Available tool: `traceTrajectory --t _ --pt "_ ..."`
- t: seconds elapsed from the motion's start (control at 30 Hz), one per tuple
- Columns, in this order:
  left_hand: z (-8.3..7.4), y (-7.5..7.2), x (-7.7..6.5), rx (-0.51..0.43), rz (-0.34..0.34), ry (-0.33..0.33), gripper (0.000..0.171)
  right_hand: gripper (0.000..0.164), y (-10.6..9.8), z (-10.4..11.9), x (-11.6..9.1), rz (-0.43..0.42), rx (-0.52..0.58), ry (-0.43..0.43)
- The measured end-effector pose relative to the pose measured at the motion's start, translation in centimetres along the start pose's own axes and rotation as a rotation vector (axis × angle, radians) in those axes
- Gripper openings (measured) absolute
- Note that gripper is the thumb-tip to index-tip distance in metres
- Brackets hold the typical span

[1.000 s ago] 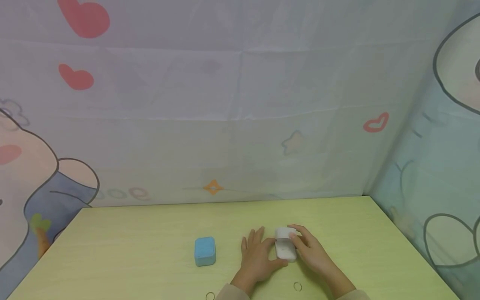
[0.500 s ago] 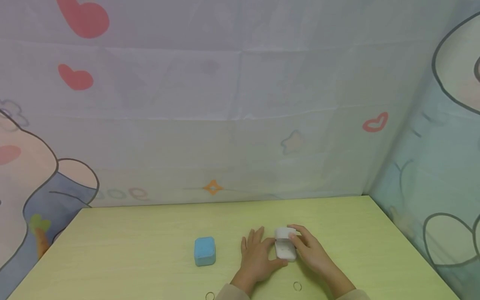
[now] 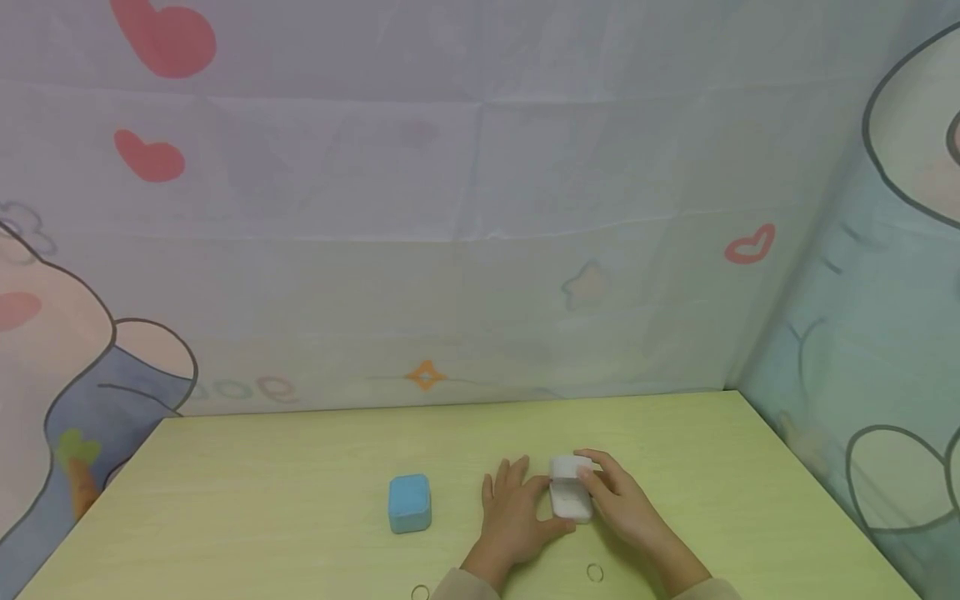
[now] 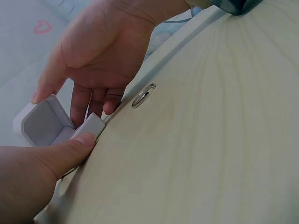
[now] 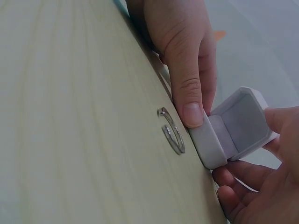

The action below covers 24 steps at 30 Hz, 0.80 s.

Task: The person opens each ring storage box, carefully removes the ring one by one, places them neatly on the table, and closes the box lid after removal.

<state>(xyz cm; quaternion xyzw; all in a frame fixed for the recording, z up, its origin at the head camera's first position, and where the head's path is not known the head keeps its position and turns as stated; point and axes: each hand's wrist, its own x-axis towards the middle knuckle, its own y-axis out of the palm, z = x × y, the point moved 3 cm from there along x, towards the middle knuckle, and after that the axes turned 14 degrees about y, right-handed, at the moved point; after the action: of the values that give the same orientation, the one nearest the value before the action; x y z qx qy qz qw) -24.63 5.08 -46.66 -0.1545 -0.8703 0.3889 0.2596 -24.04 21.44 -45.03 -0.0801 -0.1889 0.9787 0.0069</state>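
A small white ring box point(image 3: 572, 503) stands on the table with its lid raised. My left hand point(image 3: 513, 518) holds the base between thumb and forefinger, the thumb across the front wall, as the right wrist view shows. My right hand point(image 3: 628, 510) pinches the raised lid point(image 5: 246, 122) at its right side, thumb on the lid's edge. The pale lining point(image 5: 223, 135) shows no ring in the part visible. In front of the box lies a silver-looking open ring point(image 3: 595, 572) set with small stones. Another thin ring point(image 3: 420, 592) lies left of my left sleeve.
A closed light-blue box point(image 3: 410, 502) stands on the pale wooden table point(image 3: 262, 492), left of my left hand. Behind the table hangs a printed cloth point(image 3: 337, 292), with another cloth side point(image 3: 847, 333) at the right. A dark object point(image 4: 237, 5) is partly in the left wrist view.
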Motion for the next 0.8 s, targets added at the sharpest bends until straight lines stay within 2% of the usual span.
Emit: traceTrajectory --t 0.8 --pt "0.01 0.12 0.01 0.009 -0.008 0.004 0.059 0.038 -0.08 0.09 -0.11 0.029 0.014 -0.018"
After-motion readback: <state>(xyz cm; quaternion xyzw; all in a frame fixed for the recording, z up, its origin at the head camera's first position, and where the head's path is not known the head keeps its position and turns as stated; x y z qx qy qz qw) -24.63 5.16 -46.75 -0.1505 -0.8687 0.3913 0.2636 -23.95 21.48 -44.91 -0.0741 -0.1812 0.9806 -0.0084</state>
